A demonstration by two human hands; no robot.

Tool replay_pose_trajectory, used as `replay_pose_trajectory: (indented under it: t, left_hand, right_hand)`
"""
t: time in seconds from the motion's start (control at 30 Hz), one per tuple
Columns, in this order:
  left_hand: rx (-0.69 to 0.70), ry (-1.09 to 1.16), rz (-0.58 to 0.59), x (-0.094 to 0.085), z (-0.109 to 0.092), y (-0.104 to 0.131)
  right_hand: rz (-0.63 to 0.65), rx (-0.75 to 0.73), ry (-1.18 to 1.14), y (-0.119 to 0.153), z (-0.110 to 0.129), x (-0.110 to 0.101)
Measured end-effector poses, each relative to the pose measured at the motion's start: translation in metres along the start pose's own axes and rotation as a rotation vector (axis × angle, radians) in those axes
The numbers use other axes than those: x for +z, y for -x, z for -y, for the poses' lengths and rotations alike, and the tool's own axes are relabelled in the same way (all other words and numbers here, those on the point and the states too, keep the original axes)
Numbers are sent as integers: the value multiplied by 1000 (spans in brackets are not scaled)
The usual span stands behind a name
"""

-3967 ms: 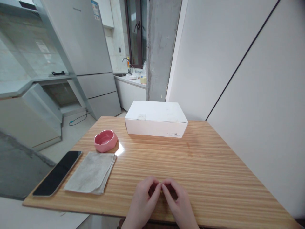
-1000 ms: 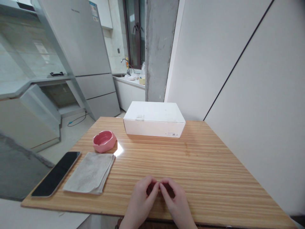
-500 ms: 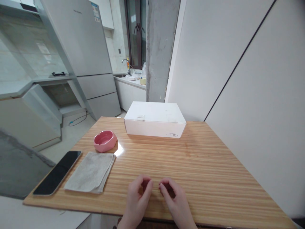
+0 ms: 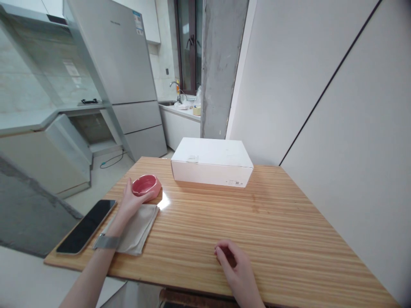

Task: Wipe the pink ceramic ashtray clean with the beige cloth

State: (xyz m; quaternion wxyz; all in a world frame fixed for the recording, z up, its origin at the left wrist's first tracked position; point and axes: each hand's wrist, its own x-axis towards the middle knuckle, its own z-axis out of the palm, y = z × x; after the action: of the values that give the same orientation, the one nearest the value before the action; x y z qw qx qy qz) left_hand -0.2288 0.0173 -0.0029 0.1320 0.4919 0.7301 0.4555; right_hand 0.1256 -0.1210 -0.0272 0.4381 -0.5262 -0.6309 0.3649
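Observation:
A pink ashtray point(image 4: 154, 180) with notches in its rim stands on the left part of the table. My left hand point(image 4: 132, 200) reaches over to it, fingers along its left side and thumb along its near side, closed around it. Under my left wrist, which wears a grey band, lies a folded grey-beige cloth point(image 4: 141, 231), partly covered by the forearm. My right hand point(image 4: 236, 265) rests near the table's front edge, fingers curled to the thumb in a loose closed shape, with nothing visible in it.
A black-screened phone point(image 4: 86, 229) lies left of the cloth, near the table's left edge. At the back of the wooden table point(image 4: 272, 231) stands a white closed box point(image 4: 208, 171). A white wall point(image 4: 337, 149) runs along the right side.
My left hand has left its place beside my right hand and moved forward and left onto the ashtray. The right hand stays put. The view has shifted slightly.

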Motion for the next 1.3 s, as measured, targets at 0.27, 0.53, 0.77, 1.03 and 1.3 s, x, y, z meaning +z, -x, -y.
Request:
replay_pose_trajectory:
  t: [0.27,0.53,0.77,1.03,1.3]
  left_hand:
    - [-144,3,44,2,1,-6]
    - [42,40,48,8,-38,22]
    - [46,350,280,64,-83,58]
    - [136,431,491,117,-117,92]
    - [165,460,483,140,-125,93]
  right_hand:
    - [2,18,13,1,-1,0]
    - [-6,-13,-4,-1,5,0]
    - [-12,-8,-21,0,3,-1]
    - [-18,-39,-4,-2,-3,-1]
    - [-36,-23,-38,0,2,0]
